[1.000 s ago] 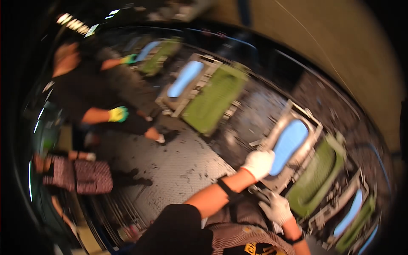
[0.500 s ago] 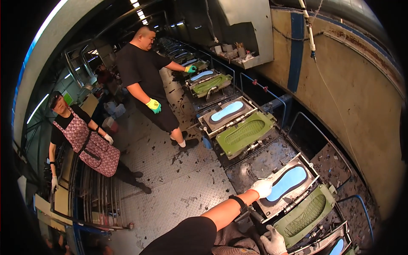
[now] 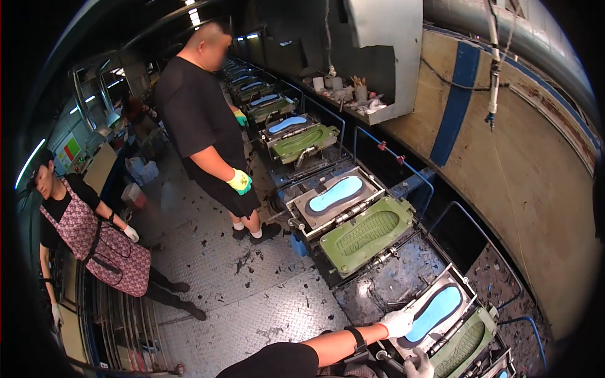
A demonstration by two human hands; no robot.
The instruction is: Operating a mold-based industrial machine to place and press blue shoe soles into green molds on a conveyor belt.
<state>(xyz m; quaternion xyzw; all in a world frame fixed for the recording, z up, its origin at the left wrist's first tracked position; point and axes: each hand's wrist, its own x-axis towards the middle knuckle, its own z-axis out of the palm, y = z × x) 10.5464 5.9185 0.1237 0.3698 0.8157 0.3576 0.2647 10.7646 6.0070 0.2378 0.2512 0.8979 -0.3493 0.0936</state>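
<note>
My left hand (image 3: 397, 324), in a white glove with a red cuff, reaches to the left edge of a metal mold plate (image 3: 418, 307). Its fingertips meet the dark rim of a blue shoe sole (image 3: 437, 310) lying in the plate; their grip is too small to make out. My right hand (image 3: 418, 364), also gloved, is low in the view with its fingers loosely bent and apart. It is beside the green mold half (image 3: 465, 343), which has a patterned sole-shaped hollow. The lower part of that hand is cut off by the view's edge.
More opened molds (image 3: 367, 234) run in a line into the distance. Blue rails (image 3: 394, 157) stand along their far side. One person in black (image 3: 198, 107) wears yellow-green gloves; another wears a patterned apron (image 3: 94, 242). Dark scraps litter the metal floor (image 3: 252, 302).
The view has shifted, so the molds sit lower. My left hand stays at the same sole's edge. The person in black has drawn an arm back from the far mold.
</note>
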